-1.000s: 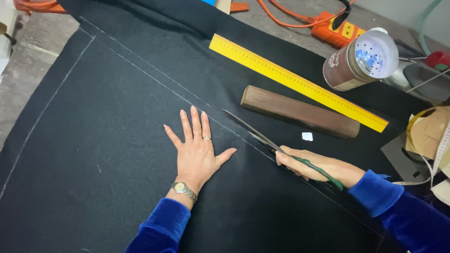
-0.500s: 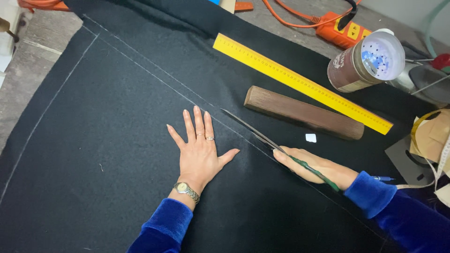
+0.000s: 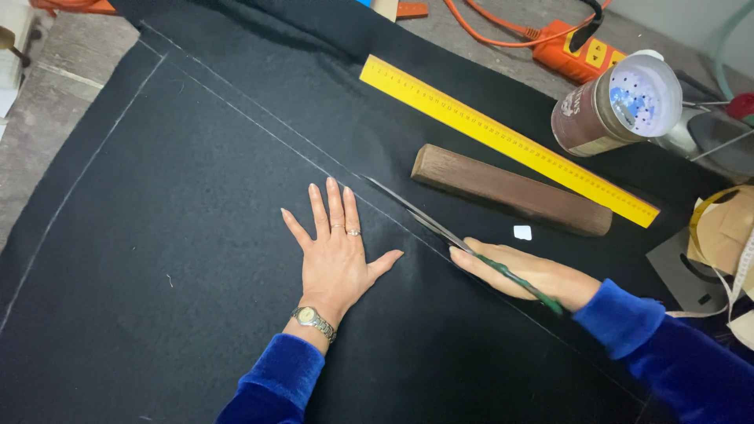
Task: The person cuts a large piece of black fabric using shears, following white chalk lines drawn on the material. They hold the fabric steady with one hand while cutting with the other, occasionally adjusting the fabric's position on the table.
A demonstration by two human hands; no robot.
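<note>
A large black felt cloth (image 3: 173,259) with white chalk lines covers the table. My left hand (image 3: 336,255) lies flat on it, fingers spread, a ring on one finger and a watch at the wrist. My right hand (image 3: 525,276) grips long scissors (image 3: 428,220) with green handles. Their blades lie along a diagonal chalk line just right of my left hand, points toward the far left. Both sleeves are blue velvet.
A brown wooden block (image 3: 510,190) and a yellow ruler (image 3: 506,137) lie on the cloth beyond the scissors. A brown shaker tin (image 3: 616,110) lies at the right. An orange power strip (image 3: 577,53) sits at the back. Paper and a measuring tape (image 3: 726,235) are at the right edge.
The scissors and my right hand have crept slightly forward along the chalk line. My left hand stays flat in about the same spot.
</note>
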